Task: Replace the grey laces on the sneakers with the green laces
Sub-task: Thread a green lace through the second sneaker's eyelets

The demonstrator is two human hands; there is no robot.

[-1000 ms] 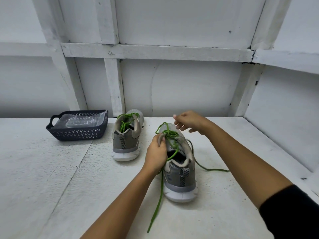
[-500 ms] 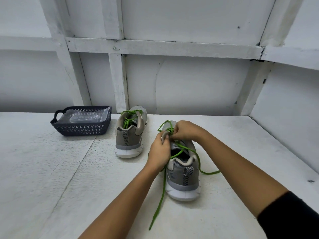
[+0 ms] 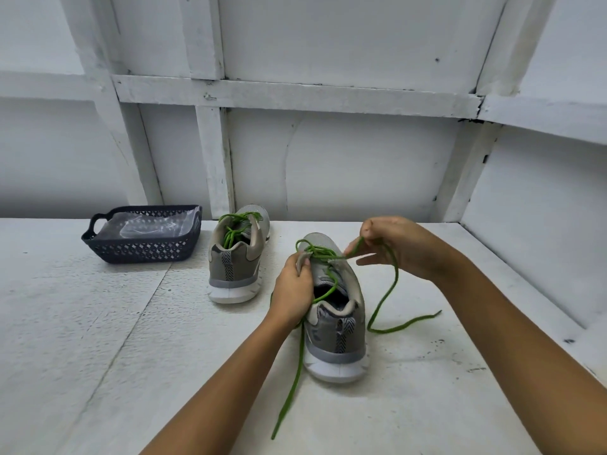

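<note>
Half a second on, the right hand (image 3: 399,246) had drawn away from the tongue of the near sneaker (image 3: 341,336), out to the right and a little upward, taking a run of the green lace (image 3: 297,359) with it. That hand pinched the lace between thumb and curled fingers, and the cord ran taut from the upper eyelets to the pinch. Beyond the hand, the free end dropped in a loose curve onto the white table (image 3: 98,323), to the right of the sneaker. The left hand (image 3: 293,290) gripped the sneaker's left eyelet flap, fingers curled round it, steadying the sneaker heel-toward-camera. The lace's other end trailed off the left side toward the camera.

The lace looked light, soft and limp, so it would likely sag and twist unless held close to its tip; the stiff tip seemed the sensible place to pinch for the next eyelet. The sneaker seemed light enough to slide when the lace was tugged, which probably made the left hand's hold necessary.

The far sneaker (image 3: 235,267) stood beside a dark basket (image 3: 144,247), already threaded in green.
</note>
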